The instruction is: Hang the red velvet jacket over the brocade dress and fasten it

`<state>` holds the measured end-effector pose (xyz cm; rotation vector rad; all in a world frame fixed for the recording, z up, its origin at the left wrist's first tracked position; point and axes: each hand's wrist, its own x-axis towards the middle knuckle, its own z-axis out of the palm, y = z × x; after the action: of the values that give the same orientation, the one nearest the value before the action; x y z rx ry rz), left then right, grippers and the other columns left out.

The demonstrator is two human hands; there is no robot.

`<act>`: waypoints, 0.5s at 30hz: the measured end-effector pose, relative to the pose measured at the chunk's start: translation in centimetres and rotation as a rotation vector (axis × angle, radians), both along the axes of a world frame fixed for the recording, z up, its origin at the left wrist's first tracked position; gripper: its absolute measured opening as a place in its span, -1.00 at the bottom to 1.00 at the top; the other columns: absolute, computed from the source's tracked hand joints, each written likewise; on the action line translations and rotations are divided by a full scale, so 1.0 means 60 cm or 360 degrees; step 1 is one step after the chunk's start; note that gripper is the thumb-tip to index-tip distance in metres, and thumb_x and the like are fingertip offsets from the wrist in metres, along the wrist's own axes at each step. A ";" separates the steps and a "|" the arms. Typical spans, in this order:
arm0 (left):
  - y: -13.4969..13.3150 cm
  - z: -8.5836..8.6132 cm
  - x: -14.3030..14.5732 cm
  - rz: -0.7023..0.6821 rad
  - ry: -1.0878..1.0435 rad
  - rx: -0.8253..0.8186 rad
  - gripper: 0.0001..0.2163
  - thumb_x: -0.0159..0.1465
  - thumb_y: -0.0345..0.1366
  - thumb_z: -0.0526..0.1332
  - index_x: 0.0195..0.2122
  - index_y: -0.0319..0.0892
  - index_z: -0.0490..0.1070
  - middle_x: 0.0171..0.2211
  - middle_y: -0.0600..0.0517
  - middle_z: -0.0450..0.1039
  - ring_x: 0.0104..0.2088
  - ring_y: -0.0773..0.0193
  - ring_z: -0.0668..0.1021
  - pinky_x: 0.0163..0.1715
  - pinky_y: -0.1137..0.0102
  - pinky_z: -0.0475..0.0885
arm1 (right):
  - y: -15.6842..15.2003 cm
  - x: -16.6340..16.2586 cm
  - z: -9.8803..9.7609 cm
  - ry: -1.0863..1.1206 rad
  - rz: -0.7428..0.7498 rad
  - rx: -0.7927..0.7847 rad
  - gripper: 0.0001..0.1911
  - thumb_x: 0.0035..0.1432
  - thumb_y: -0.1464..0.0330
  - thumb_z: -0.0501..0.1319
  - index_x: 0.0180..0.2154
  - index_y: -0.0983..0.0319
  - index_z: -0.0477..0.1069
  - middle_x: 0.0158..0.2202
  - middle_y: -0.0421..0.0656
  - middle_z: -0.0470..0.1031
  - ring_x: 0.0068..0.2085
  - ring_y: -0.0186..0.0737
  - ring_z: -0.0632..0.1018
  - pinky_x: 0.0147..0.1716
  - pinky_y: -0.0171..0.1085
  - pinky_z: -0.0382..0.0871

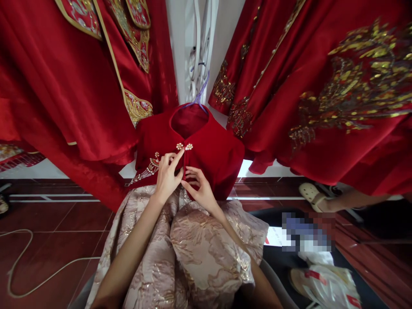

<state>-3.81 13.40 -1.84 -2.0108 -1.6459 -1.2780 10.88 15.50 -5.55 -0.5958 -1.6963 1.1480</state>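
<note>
A short red velvet jacket (pixel 212 150) hangs on a purple hanger (pixel 200 95) over a pale pink-and-gold brocade skirt (pixel 193 253). A pearl clasp (pixel 184 146) closes the jacket's collar. My left hand (pixel 167 174) pinches the left front edge of the jacket just below the clasp. Close beside it, my right hand (pixel 199 186) has its fingers curled and pinching the right front edge. A beaded tassel ornament (pixel 148 168) hangs on the jacket's left side.
Red embroidered robes hang at the left (pixel 80 86) and at the right (pixel 322 86). A white rack or wall strip (pixel 196 43) rises behind. A white cord (pixel 28 274) lies on the dark red tiled floor. Another person's sandalled foot (pixel 313 195) shows at the right, with bagged items (pixel 325 281) below.
</note>
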 end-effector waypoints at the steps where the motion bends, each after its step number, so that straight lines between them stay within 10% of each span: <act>1: 0.000 0.000 0.000 0.0059 0.0046 0.0000 -0.40 0.21 -0.40 0.16 0.28 0.01 0.07 -0.12 -0.06 0.21 -0.09 0.14 0.33 0.01 0.18 0.28 | 0.001 -0.002 -0.002 0.0020 -0.0034 -0.0006 -0.53 0.05 0.26 0.29 0.01 0.11 0.25 -0.07 -0.14 0.38 -0.14 -0.30 0.48 -0.19 -0.29 0.44; 10: 0.015 -0.042 -0.011 0.0361 0.0143 0.0096 -0.20 0.07 -0.62 0.10 0.30 0.14 0.00 -0.01 -0.12 0.00 0.00 0.01 0.23 0.02 0.04 0.25 | 0.010 0.000 -0.013 -0.0164 -0.0223 0.0040 -0.79 0.06 0.30 0.23 -0.24 0.18 0.30 -0.33 -0.20 0.29 -0.39 -0.35 0.38 -0.47 -0.37 0.38; 15: 0.022 -0.040 -0.029 0.0241 0.0060 0.0184 -0.20 0.05 -0.64 0.07 0.29 0.15 0.02 0.11 -0.10 -0.06 0.10 0.01 0.21 0.10 0.04 0.23 | 0.007 -0.014 -0.011 -0.0341 -0.0484 0.0353 -0.47 -0.10 0.19 0.35 -0.10 0.19 0.24 -0.16 -0.09 0.27 -0.30 -0.25 0.40 -0.45 -0.27 0.44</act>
<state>-5.55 14.74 -4.25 -1.7963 -1.6333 -1.2440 10.04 15.91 -6.20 -0.8256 -1.8079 0.6897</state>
